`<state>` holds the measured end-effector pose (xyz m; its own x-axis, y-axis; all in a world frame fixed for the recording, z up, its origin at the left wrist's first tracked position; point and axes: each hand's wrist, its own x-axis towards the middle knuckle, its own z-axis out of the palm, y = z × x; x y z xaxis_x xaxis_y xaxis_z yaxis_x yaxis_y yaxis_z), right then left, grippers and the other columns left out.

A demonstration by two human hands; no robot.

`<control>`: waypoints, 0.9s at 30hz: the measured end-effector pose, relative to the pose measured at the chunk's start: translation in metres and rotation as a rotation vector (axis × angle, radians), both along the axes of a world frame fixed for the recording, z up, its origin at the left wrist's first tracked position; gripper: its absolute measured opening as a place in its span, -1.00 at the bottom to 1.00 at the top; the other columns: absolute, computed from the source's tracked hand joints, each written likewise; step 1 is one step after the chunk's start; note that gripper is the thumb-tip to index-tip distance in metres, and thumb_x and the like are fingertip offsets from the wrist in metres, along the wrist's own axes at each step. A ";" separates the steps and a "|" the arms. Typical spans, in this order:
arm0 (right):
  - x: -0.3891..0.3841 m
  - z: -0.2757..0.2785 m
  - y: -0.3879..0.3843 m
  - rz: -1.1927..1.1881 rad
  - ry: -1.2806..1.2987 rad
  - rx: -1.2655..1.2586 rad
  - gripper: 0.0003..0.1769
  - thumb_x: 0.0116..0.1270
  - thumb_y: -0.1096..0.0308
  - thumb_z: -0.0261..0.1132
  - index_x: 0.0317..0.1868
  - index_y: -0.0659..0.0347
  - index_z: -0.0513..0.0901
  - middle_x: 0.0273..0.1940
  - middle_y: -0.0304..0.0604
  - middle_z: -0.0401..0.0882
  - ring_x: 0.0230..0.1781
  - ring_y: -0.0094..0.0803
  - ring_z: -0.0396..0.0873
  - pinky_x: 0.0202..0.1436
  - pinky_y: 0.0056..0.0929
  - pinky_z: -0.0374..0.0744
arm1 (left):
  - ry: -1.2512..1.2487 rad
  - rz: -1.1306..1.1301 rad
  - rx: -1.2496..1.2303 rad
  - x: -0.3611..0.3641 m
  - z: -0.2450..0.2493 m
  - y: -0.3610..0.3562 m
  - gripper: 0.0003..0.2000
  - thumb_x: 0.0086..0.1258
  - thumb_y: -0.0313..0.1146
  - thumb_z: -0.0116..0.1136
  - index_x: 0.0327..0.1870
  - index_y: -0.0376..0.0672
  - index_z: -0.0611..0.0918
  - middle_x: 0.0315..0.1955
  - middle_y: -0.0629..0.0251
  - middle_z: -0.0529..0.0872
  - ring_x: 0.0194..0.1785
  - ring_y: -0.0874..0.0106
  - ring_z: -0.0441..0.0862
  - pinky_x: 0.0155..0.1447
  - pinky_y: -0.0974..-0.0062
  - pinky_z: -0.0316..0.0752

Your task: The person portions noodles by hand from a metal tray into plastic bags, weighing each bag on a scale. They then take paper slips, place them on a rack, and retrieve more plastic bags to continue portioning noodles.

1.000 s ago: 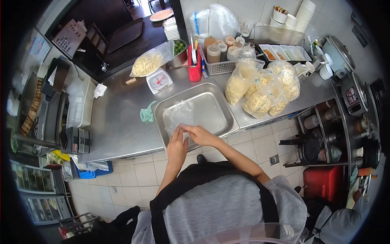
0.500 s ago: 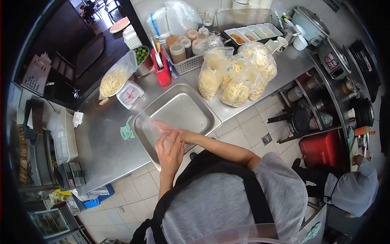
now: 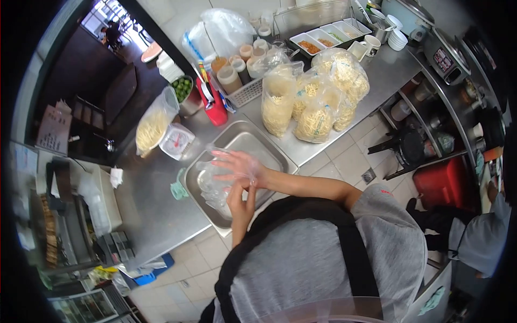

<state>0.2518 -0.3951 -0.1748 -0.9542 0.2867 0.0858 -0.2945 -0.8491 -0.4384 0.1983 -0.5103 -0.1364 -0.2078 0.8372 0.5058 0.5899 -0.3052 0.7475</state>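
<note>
Over the metal tray [image 3: 280, 152], my right hand [image 3: 237, 166] is spread, with a clear plastic glove [image 3: 253, 173] over its fingers. My left hand [image 3: 240, 200] pinches the glove's edge near the right wrist. More thin clear plastic [image 3: 214, 188] hangs beside the hands, above the tray's left part. Bags of noodles [image 3: 318, 121] stand just right of the tray. A kitchen scale [image 3: 176, 141] lies to its upper left, against another noodle bag [image 3: 153, 126].
A green cloth [image 3: 179, 185] lies left of the tray. Behind are a red holder [image 3: 211, 102], a basket of bottles [image 3: 249, 89] and a bowl of green fruit [image 3: 186, 91]. A co-worker [image 3: 479, 237] is at the far right.
My right hand has spread its fingers inside the clear glove. My left hand has gone from lying over the right hand to pinching at its wrist. The view has shifted slightly.
</note>
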 end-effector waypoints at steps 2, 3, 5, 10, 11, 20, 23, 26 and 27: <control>0.004 0.014 0.006 -0.022 -0.054 -0.053 -0.33 0.37 -0.21 -0.08 0.44 -0.38 -0.01 0.45 -0.22 -0.07 0.43 -0.05 -0.02 0.30 0.22 0.12 | -0.169 -0.051 -0.069 0.000 -0.008 -0.001 -0.92 0.18 -0.62 0.22 -0.42 -0.31 0.54 -0.48 0.25 0.63 -0.40 0.51 0.55 -0.29 0.59 0.39; 0.007 0.017 0.004 -0.025 -0.087 -0.086 -0.34 0.39 -0.19 -0.11 0.44 -0.34 -0.01 0.46 -0.27 -0.09 0.45 -0.05 -0.08 0.31 0.25 0.06 | -0.239 -0.086 -0.121 0.001 -0.010 -0.001 -0.92 0.19 -0.62 0.22 -0.42 -0.31 0.55 -0.47 0.27 0.63 -0.38 0.52 0.55 -0.27 0.60 0.39; 0.007 0.016 0.002 -0.047 -0.111 -0.140 -0.31 0.38 -0.16 -0.08 0.45 -0.23 0.00 0.47 -0.32 -0.11 0.46 -0.08 -0.13 0.33 0.25 -0.01 | -0.378 -0.158 -0.226 0.000 -0.013 -0.001 -0.93 0.19 -0.61 0.22 -0.42 -0.31 0.56 -0.45 0.30 0.65 -0.36 0.55 0.54 -0.22 0.62 0.39; 0.003 0.003 0.007 -0.135 -0.143 0.045 -0.31 0.36 -0.15 -0.04 0.39 0.02 0.19 0.45 -0.32 -0.03 0.47 -0.16 -0.16 0.39 0.13 -0.09 | -0.491 -0.432 -0.317 0.006 -0.012 0.000 -0.93 0.25 -0.64 0.16 -0.36 -0.26 0.55 -0.38 0.33 0.59 -0.26 0.54 0.53 -0.14 0.58 0.43; 0.003 -0.003 0.009 -0.146 -0.175 0.090 -0.31 0.36 -0.16 -0.04 0.37 0.05 0.24 0.44 -0.31 0.01 0.47 -0.18 -0.16 0.41 0.08 -0.11 | -0.649 -0.439 -0.349 0.005 -0.012 0.000 -0.93 0.26 -0.62 0.15 -0.35 -0.24 0.54 -0.30 0.32 0.58 -0.20 0.53 0.53 -0.07 0.56 0.42; 0.023 0.020 0.010 -0.279 -0.427 -0.109 -0.54 0.28 0.07 0.24 0.09 0.15 0.55 0.06 -0.22 0.44 0.22 -0.32 0.19 0.13 -0.35 0.37 | -0.408 -0.325 -0.224 -0.013 -0.004 0.018 -0.93 0.23 -0.64 0.16 -0.36 -0.26 0.55 -0.23 0.26 0.60 -0.12 0.49 0.51 0.00 0.56 0.35; 0.025 0.014 0.020 -0.245 -0.423 -0.019 -0.45 0.25 -0.04 0.24 0.13 0.14 0.52 0.11 -0.13 0.39 0.27 -0.26 0.14 0.14 -0.21 0.37 | -0.323 -0.280 -0.237 -0.002 -0.002 0.019 -0.94 0.21 -0.62 0.20 -0.37 -0.27 0.58 -0.32 0.25 0.66 -0.21 0.49 0.57 -0.05 0.55 0.40; 0.028 0.017 0.026 -0.250 -0.476 -0.189 -0.26 0.19 -0.27 0.16 0.25 0.02 0.40 0.25 -0.08 0.22 0.32 -0.15 0.06 0.16 0.05 0.30 | -0.278 -0.248 -0.300 0.003 -0.001 0.018 -0.94 0.20 -0.61 0.22 -0.36 -0.28 0.59 -0.32 0.26 0.66 -0.23 0.50 0.57 -0.07 0.55 0.41; 0.029 0.019 0.027 -0.255 -0.518 -0.301 -0.19 0.17 -0.36 0.12 0.29 -0.03 0.35 0.30 -0.08 0.15 0.34 -0.11 0.04 0.16 0.15 0.27 | -0.245 -0.285 -0.322 0.006 0.002 0.018 -0.95 0.20 -0.60 0.22 -0.36 -0.29 0.59 -0.32 0.26 0.67 -0.24 0.49 0.57 -0.07 0.55 0.42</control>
<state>0.2807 -0.3678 -0.1556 -0.7491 0.4494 -0.4866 -0.3173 -0.8883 -0.3320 0.2041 -0.4918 -0.1342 -0.0278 0.9839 0.1766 0.3118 -0.1593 0.9367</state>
